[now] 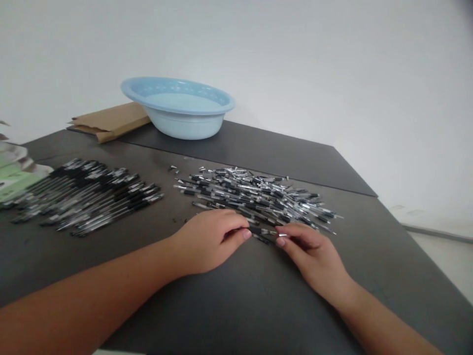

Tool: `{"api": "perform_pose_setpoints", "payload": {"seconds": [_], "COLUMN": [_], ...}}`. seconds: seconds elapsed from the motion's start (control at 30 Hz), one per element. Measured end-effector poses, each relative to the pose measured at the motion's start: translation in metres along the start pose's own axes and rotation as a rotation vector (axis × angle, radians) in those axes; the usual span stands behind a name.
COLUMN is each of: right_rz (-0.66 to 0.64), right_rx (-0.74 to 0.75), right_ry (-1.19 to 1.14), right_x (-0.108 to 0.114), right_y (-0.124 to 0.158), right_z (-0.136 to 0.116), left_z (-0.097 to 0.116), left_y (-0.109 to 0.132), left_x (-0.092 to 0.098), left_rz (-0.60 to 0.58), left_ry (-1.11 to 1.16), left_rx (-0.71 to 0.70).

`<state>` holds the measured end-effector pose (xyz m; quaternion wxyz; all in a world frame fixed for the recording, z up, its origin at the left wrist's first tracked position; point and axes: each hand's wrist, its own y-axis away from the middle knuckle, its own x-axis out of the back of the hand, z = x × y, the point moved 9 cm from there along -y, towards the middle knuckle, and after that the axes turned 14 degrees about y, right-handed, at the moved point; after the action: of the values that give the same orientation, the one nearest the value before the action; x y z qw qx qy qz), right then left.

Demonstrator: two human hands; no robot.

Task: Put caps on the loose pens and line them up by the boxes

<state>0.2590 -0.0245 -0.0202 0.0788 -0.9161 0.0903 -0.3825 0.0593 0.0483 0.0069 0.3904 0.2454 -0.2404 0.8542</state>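
My left hand [218, 239] is closed round a pen, whose black grip [258, 230] sticks out to the right between thumb and fingers. The rest of that pen is hidden in the palm. At the pen's right end, my right hand [308, 251] pinches a small silvery pen tip [282, 235] between thumb and forefinger. Whether the tip touches the pen, I cannot tell. Just beyond both hands lies a jumbled heap of clear pens with black grips [254, 195].
More pens [99, 195] lie side by side at the left, beside a green and white wrapper [18, 177]. A light blue basin [188, 125] stands at the back, touching a brown paper bag [111, 121]. Small loose parts dot the dark table [236, 310]. Behind is a white wall.
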Motion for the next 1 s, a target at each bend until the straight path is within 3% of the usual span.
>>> {"api": "perform_pose_setpoints", "payload": {"seconds": [0.27, 0.7, 1.0], "right_rz": [0.008, 0.033, 0.060], "right_rx": [0.045, 0.153, 0.150], "right_ry": [-0.046, -0.018, -0.018], "right_x": [-0.001, 0.002, 0.005], "right_y": [0.000, 0.002, 0.001], "right_z": [-0.012, -0.031, -0.031], "left_z": [-0.002, -0.003, -0.004], "left_y": [-0.004, -0.004, -0.003], "left_x": [-0.006, -0.007, -0.008], "left_rz": [-0.065, -0.077, -0.079], "left_ry": [-0.039, -0.057, -0.074], "left_rx": [0.049, 0.058, 0.061]}}
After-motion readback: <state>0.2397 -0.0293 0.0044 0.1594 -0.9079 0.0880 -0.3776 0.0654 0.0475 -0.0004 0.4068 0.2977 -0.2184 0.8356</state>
